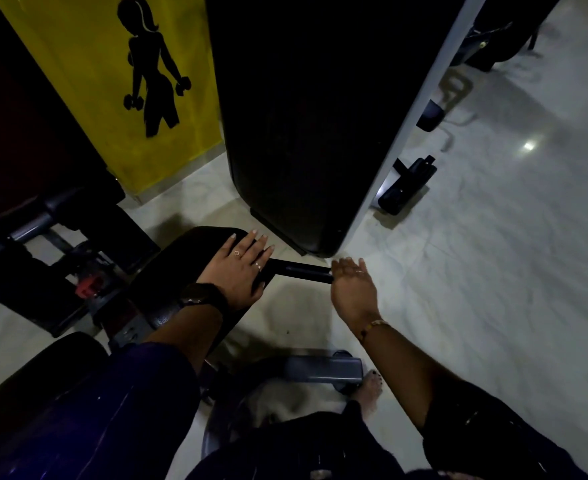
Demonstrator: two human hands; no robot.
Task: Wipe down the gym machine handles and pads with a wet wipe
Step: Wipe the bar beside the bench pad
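Note:
A black seat pad of the gym machine lies low at centre. My left hand rests flat on its right edge, fingers spread, holding nothing visible. A black handle bar sticks out to the right from under that hand. My right hand is at the bar's far end, fingers curled over the tip. No wet wipe shows in either hand; the right palm faces away from me. A large black back pad stands upright behind the bar.
A grey frame post runs along the back pad's right side. Black foot rollers sit on the pale tiled floor. A yellow wall panel is at the upper left. Grey bars cross at left. A grey pedal lies by my foot.

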